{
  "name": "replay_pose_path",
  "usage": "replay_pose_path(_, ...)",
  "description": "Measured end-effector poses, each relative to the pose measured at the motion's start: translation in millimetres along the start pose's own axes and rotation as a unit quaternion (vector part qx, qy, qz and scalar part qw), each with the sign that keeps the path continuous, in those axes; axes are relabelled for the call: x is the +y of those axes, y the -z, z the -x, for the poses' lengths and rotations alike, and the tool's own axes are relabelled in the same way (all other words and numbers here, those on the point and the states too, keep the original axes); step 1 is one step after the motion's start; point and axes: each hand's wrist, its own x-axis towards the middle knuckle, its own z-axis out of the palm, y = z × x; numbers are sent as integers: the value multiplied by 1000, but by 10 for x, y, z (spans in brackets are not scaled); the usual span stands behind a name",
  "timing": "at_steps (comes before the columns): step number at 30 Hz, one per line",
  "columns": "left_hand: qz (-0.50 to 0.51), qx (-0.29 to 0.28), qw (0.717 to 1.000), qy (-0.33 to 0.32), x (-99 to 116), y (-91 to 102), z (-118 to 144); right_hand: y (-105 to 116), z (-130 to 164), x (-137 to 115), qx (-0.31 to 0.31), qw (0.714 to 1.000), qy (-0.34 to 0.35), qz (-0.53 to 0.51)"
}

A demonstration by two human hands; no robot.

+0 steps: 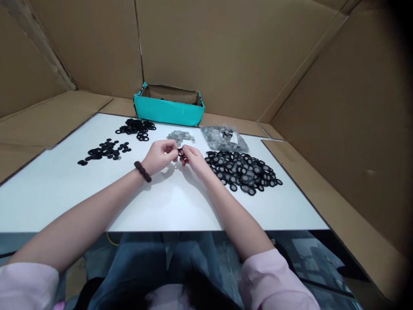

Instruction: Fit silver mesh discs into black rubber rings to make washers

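We see both hands meet over the middle of the white worktop (64, 189), the left hand (158, 156) and right hand (192, 158) each pinching one small black ring (181, 151) between the fingertips, so the ring sits just off the surface between the two sets of fingers. We judge the grip slight: the piece is small and held only at its edge, and a slip would drop it among the loose parts close by, where it would be hard to tell apart. Just right of the fingers lies a broad heap of mesh-filled rings (244, 170); a stray sleeve or wrist could scatter it. Beyond the fingers rest a small pile of grey discs (180, 136) and a clear bag (223, 138) holding more grey pieces. Left of the fingers lie two spreads of plain black rings (105, 150). Farthest off, a teal box (167, 111) stands open; we cannot make out its contents
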Motion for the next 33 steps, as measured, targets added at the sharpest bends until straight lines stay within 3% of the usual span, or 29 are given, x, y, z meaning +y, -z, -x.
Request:
replay_pose_path(6,72,94,993,22,45,-76,7,-80,11,-89,12,998,-1,-58)
replay_pose_path(9,7,122,993,3,5,-89,2,-77,6,-64,26,998,11,-63)
replay_pose_path(11,-114,95,988,-34,-45,-75,1,-52,6,-18,47,998,27,-17)
replay_pose_path(14,-303,24,949,-79,-115,-44,8,-9,32,34,69,990,71,98)
replay_pose_path(19,-456,-48,882,-114,-156,-34,4,7,124,-30,81,956,108,260)
replay_pose_path(23,-488,-90,860,-116,-172,-20,-14,39,172,-106,46,944,119,304)
replay_pose_path(27,-421,-123,892,-112,-176,21,-6,83,180,-133,15,942,116,314)
replay_pose_path(30,-393,-117,904,-125,-174,32,13,82,167,-109,4,955,83,283)
replay_pose_path(33,-407,-91,896,-155,-191,-4,36,65,140,-58,-34,978,31,204)
